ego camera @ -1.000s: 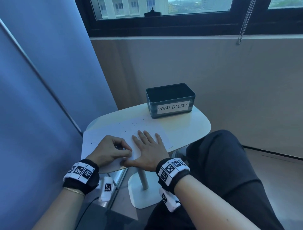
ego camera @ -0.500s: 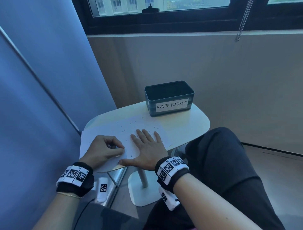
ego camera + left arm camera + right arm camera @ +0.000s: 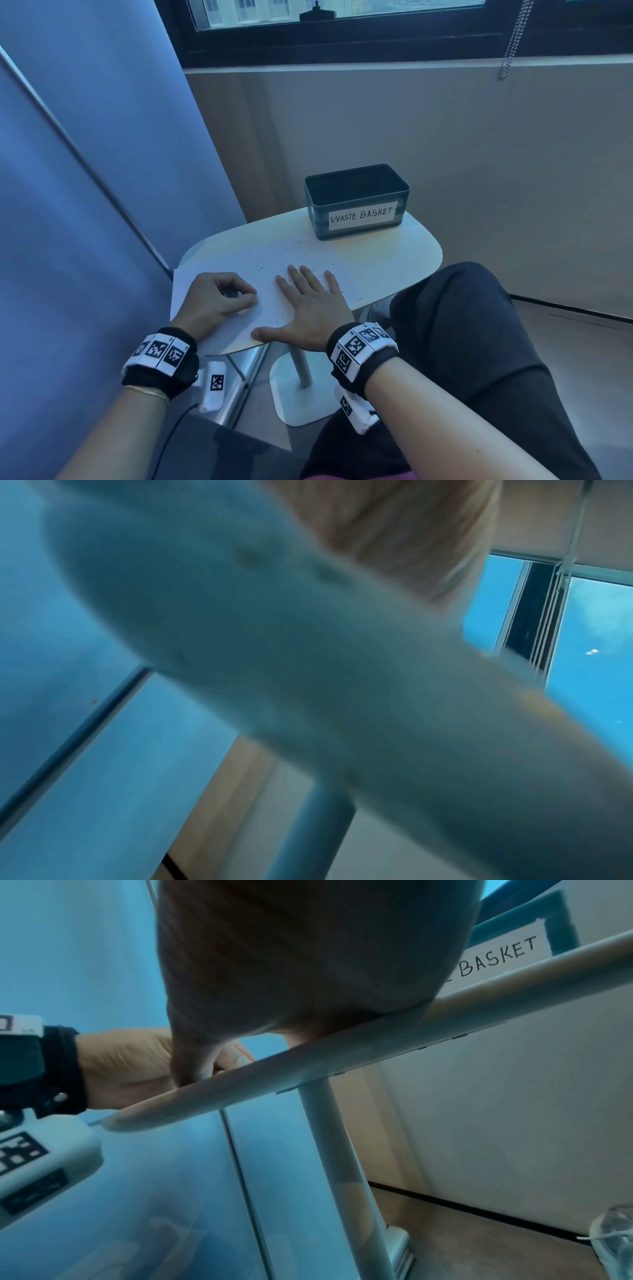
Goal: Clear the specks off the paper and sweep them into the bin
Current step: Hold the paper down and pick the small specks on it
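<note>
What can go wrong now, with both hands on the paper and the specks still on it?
The paper hangs over the table edge at the near left, so a push by the flat right hand may tip specks onto the floor. The waste basket has walls rising above the sheet; specks swept along the table would likely stop against them.

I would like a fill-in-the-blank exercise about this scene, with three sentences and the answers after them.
1. The right hand lies flat, fingers spread, on the sheet of ____.
2. The label on the bin reads "WASTE ____".
3. The left hand has its fingers ____, resting on the paper beside the right hand.

Missing words: paper; BASKET; curled
</note>
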